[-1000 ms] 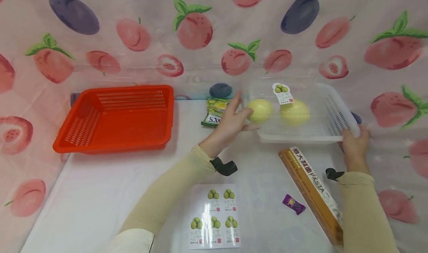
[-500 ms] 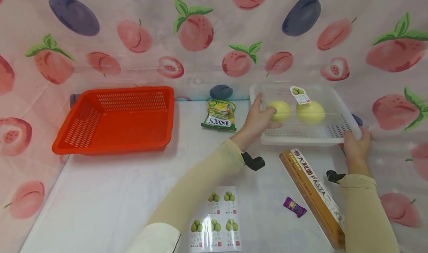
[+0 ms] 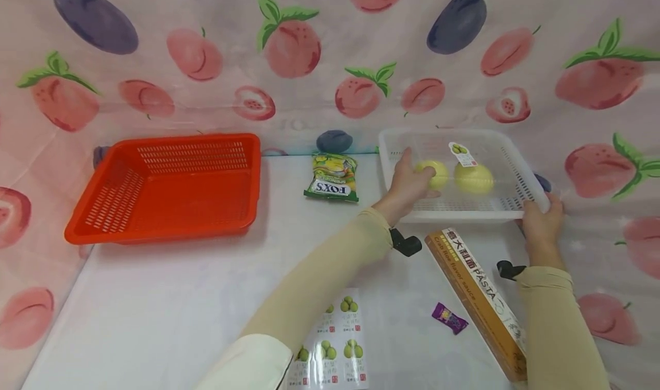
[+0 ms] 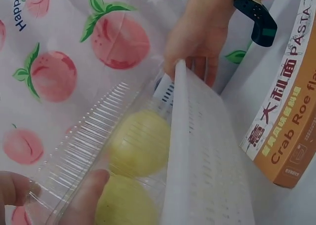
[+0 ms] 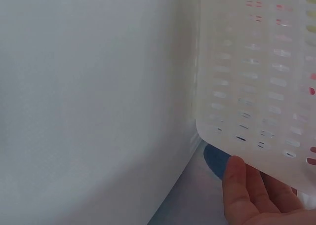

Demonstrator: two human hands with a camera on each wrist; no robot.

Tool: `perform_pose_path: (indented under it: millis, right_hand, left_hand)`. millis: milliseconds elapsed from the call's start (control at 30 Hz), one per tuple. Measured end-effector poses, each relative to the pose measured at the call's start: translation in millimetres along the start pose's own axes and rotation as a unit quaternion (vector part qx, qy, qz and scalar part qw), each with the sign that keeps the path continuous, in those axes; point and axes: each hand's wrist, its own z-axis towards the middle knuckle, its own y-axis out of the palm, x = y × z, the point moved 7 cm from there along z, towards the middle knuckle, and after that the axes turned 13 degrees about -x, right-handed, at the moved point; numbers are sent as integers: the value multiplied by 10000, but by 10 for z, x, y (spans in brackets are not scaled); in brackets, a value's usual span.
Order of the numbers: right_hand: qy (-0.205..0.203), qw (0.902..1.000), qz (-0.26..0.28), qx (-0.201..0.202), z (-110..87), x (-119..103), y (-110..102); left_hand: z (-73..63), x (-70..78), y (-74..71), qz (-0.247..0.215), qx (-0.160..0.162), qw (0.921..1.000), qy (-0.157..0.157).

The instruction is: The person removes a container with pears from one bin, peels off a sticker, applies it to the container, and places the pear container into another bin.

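Note:
A clear plastic clamshell box [image 4: 94, 131] is in my left hand [image 3: 407, 186], with the thumb on one side of its edge and fingers on the other. Two round yellow fruits [image 3: 474, 179] show through it, and a sticker [image 3: 462, 154] printed with green fruits is on its lid. The box overlaps the inside of a white slotted basket [image 3: 464, 215] at the right back. My right hand [image 3: 543, 224] grips that basket's front right corner by the rim; in the right wrist view its fingers [image 5: 237, 180] curl under the edge.
A red basket [image 3: 201, 207] stands at the left. Between the baskets lies a green FOX'S candy bag [image 3: 332, 178]. Nearer are a pasta box [image 3: 476, 304], a small purple candy [image 3: 450, 318] and a sticker sheet [image 3: 337, 350], partly under my left sleeve. A fruit-print cloth [image 3: 294, 109] hangs behind.
My left hand has moved right with the clear box, bringing it from the basket's left side to over its inside. The right hand keeps its grip on the rim.

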Motion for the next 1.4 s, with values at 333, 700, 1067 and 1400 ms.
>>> perform_pose_path:
  millis: [333, 700, 1067, 1400]
  right_hand:
    - [41, 9999, 56, -89, 73, 38, -19]
    - [-10, 9998, 200, 71, -208, -174, 97]
    - [41, 9999, 87, -33, -111, -73, 44]
    - [160, 9985, 521, 42, -374, -317, 126]
  left_hand:
    - [84, -130, 69, 721, 297, 9961, -411]
    - [183, -204, 66, 1271, 284, 9894, -637]
    - [235, -342, 12, 1712, 239, 9657, -1938]
    - [234, -341, 12, 2160, -7, 9587, -1851]
